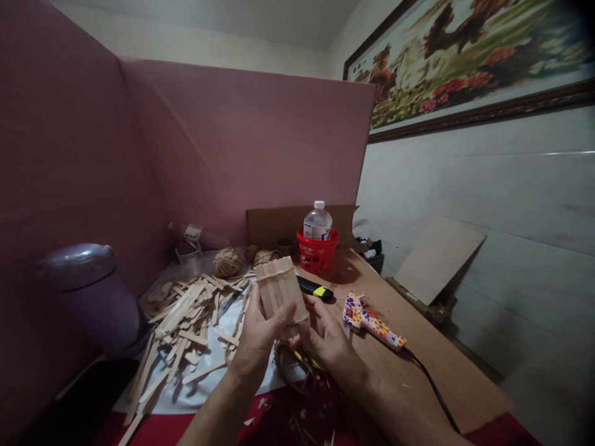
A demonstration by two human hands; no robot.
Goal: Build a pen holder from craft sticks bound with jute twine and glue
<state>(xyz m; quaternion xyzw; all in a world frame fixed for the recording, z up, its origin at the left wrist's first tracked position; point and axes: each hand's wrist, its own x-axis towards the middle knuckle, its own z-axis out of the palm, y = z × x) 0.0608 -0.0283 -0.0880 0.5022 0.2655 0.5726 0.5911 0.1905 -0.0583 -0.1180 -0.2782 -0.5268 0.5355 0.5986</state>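
Note:
A small box-like piece made of wooden craft sticks is raised in front of me, with a strand of twine across its upper end. My left hand grips it from the left, thumb lying over its front. At its lower right corner, my right hand has its fingers curled against the edge; whether they also pinch some twine is hard to see. Below both hands, a loop of cord and something yellow are partly hidden. A black-and-yellow utility knife lies just behind the piece.
Loose craft sticks are heaped on the left. Behind them sit balls of twine. A red bucket holds a plastic bottle. On the right lies a flowered glue gun with a black cord. A lidded bin stands far left.

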